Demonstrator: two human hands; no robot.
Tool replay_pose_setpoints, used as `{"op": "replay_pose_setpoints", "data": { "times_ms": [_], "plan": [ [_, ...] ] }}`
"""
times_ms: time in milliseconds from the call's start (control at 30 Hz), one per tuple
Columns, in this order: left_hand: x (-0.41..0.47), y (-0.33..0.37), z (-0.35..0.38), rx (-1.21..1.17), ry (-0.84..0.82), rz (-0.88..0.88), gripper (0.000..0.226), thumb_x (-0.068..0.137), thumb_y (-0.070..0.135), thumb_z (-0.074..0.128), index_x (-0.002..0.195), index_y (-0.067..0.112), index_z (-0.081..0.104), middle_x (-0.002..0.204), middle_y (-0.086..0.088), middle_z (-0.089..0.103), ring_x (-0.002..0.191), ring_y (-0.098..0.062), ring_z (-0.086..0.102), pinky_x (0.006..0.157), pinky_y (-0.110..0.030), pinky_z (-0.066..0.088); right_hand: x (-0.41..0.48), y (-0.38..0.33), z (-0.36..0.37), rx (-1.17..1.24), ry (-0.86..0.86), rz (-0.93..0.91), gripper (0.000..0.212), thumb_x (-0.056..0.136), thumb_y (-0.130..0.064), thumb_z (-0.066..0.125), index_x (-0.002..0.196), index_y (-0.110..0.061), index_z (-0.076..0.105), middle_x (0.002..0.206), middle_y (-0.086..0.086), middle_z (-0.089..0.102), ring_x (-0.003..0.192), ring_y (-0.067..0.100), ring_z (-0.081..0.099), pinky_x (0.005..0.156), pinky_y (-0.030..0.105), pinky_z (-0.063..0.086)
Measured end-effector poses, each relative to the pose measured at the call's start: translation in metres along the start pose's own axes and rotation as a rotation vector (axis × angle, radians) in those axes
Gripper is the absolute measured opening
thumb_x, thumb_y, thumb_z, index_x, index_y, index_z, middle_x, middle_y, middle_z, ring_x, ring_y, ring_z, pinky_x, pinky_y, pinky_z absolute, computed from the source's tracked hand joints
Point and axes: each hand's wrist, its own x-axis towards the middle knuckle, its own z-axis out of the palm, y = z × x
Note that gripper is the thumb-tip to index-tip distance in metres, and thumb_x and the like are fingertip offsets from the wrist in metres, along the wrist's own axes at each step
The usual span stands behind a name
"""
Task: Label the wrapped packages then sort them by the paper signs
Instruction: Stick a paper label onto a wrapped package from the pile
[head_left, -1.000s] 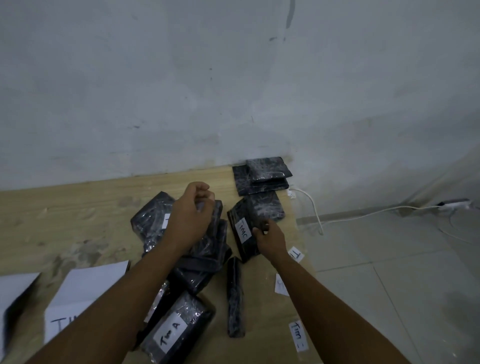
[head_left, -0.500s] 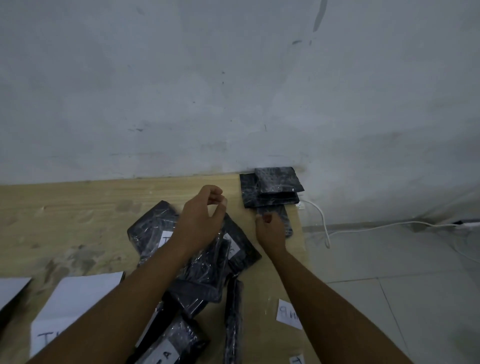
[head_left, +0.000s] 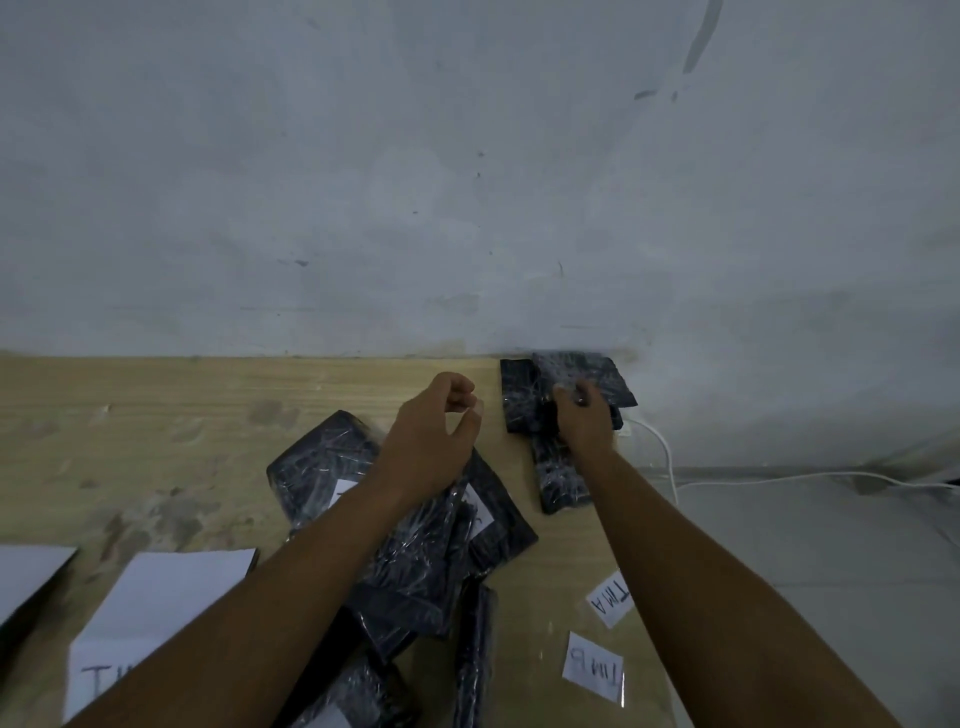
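Two hands: right (head_left: 582, 421) grips package (head_left: 558, 475), left (head_left: 434, 441) hovers empty.

A plain, unfinished back room used as a makeshift packing spot, not a proper shop or office. The wall (head_left: 467, 182) is bare, grey-white and scuffed, with dark marks and a stain along its foot. A raw, pale plywood bench (head_left: 156, 431) butts straight against it, its face blotchy with stains. Black plastic-wrapped packages (head_left: 415, 545) lie heaped on the board, some with handwritten white labels, and loose hand-lettered paper slips (head_left: 595, 667) and larger paper signs (head_left: 171, 592) sit among them. To the right a pale tiled floor (head_left: 831, 571) shows, with a white cable (head_left: 779, 475) trailing loosely across it along the wall.
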Motion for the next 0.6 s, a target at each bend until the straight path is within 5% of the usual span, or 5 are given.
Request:
{"op": "replay_pose_setpoints", "data": {
  "times_ms": [133, 267, 400, 600],
  "plan": [
    [-0.003, 0.001, 0.003, -0.011, -0.008, 0.016, 0.021, 0.097, 0.023, 0.054, 0.116, 0.015, 0.052, 0.105, 0.007, 0.06, 0.099, -0.005, 0.056, 0.077, -0.006, 0.04, -0.031, 0.002, -0.011, -0.027, 0.176, -0.133, 0.039, 0.093, -0.04, 0.059, 0.124, -0.016, 0.06, 0.112, 0.008, 0.066, 0.106, 0.025, 0.061, 0.081, 0.023, 0.039],
    [-0.012, 0.005, 0.01, -0.034, -0.035, 0.037, 0.018, 0.096, 0.02, 0.055, 0.113, 0.014, 0.053, 0.103, 0.008, 0.06, 0.097, -0.004, 0.057, 0.077, -0.008, 0.042, -0.06, 0.014, -0.028, 0.059, 0.169, -0.225, 0.027, 0.091, -0.036, 0.063, 0.111, -0.018, 0.067, 0.088, 0.001, 0.064, 0.091, 0.023, 0.064, 0.073, 0.028, 0.045],
    [-0.027, 0.008, 0.02, -0.066, -0.087, 0.028, 0.01, 0.096, 0.022, 0.056, 0.105, 0.02, 0.053, 0.097, 0.013, 0.059, 0.091, 0.002, 0.057, 0.072, -0.005, 0.045, -0.084, 0.034, -0.051, 0.247, 0.083, -0.271, 0.016, 0.09, -0.03, 0.067, 0.106, -0.026, 0.068, 0.095, 0.013, 0.07, 0.088, 0.025, 0.069, 0.078, 0.046, 0.06],
    [-0.06, 0.021, 0.042, -0.168, -0.215, -0.092, 0.035, 0.093, 0.042, 0.056, 0.117, 0.025, 0.037, 0.112, 0.011, 0.052, 0.092, 0.001, 0.055, 0.07, -0.016, 0.045, -0.142, 0.054, -0.098, 0.373, -0.009, -0.346, 0.028, 0.094, -0.02, 0.061, 0.121, -0.026, 0.066, 0.11, 0.011, 0.069, 0.101, 0.027, 0.069, 0.082, 0.046, 0.059]
  ]
}}
